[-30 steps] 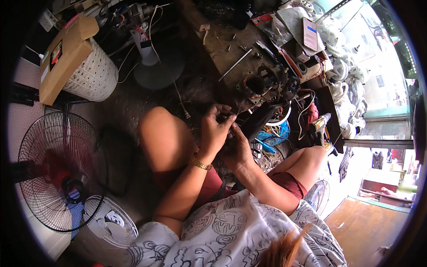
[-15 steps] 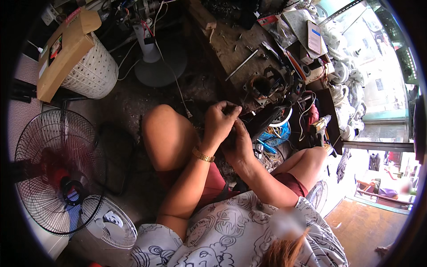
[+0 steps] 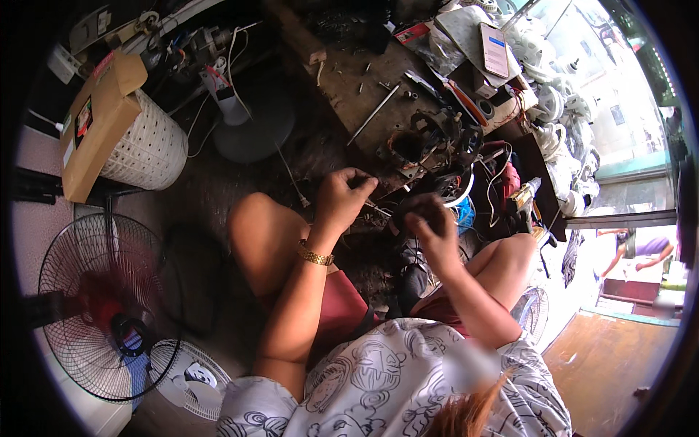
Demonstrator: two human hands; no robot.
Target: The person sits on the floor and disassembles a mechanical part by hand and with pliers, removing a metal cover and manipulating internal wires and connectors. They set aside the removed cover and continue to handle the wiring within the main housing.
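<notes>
My left hand [image 3: 342, 198], with a gold watch [image 3: 316, 255] on its wrist, is raised above my knees. Its thumb and fingers are pinched together; anything between them is too small to make out. To its right, apart from it, my right hand [image 3: 435, 231] has curled, somewhat blurred fingers. Something dark shows by those fingertips, but its kind is unclear. Just beyond the hands, a motor stator with copper windings [image 3: 406, 149] lies at the near edge of the low wooden bench [image 3: 342, 87].
A metal rod [image 3: 373, 114], orange-handled scissors [image 3: 466, 98] and a phone [image 3: 494, 49] lie around the bench. A caged fan [image 3: 109, 306] stands at left, near a white basket [image 3: 149, 149] and cardboard box [image 3: 102, 124]. A grey fan base [image 3: 255, 131] is ahead. A glue gun [image 3: 526, 193] lies right.
My hands, close together before, have drawn apart: the right hand has moved right, the left slightly left. The whole view has shifted a little.
</notes>
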